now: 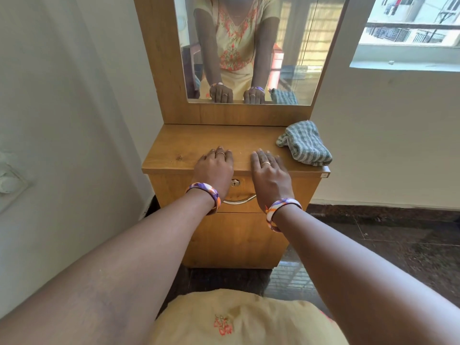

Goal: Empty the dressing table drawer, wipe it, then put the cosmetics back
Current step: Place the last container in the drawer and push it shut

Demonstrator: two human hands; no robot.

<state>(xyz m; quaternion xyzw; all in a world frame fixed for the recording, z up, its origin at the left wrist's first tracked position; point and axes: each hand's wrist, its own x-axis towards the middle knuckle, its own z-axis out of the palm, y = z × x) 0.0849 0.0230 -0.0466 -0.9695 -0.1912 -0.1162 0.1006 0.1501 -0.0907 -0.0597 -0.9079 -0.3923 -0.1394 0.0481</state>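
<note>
From the head camera I see both of my hands lying palm-down on the front edge of the light-brown wooden dressing bench (184, 145). My left hand (214, 168) has its fingers (220, 153) straight and close together, flat on the wood and holding nothing; my right hand (270, 171) lies the same way just beside it, fingers (261, 156) stretched out and slightly spread, gripping nothing. Below them the wooden drawer (245, 192) is closed, its round metal lock (235, 182) and curved silver handle (240, 200) showing between my wrists. A crumpled green-and-white striped cloth (305, 143) lies on the bench's back right corner, near my right hand but apart from it. The wood-framed mirror (293, 46) stands upright behind the bench. I cannot see any cosmetics from here.
</note>
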